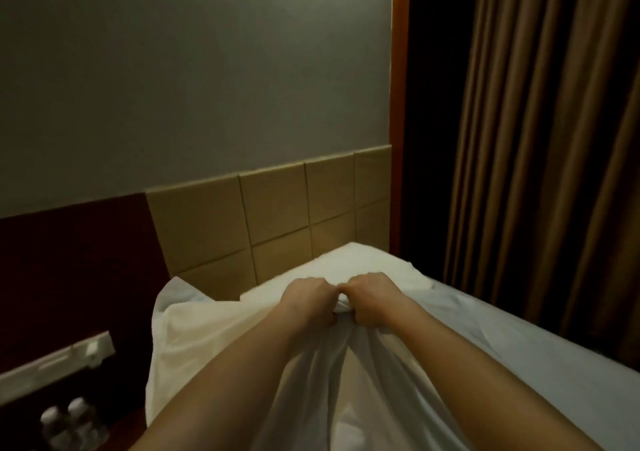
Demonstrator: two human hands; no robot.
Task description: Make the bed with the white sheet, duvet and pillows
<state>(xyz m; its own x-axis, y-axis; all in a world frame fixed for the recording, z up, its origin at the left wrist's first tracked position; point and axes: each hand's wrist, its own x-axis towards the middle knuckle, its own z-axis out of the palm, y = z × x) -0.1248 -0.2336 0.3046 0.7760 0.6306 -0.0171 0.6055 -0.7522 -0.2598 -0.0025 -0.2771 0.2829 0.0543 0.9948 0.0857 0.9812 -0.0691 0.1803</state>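
Single head-worn view, close above the bed (519,364), facing forward toward headboard (277,215), wall (194,70)

The white sheet (214,333) is raised off the bed (540,374), bunched into a tight gather at its top, where both hands grip it side by side. From that gather it falls in long folds toward the camera, thin enough for light to show through in the middle. Its left part spreads wide, with a loose corner sticking up near the headboard. A white pillow (360,260) lies at the head of the bed, just behind the gather. The bed's right side is covered in smooth white cloth.
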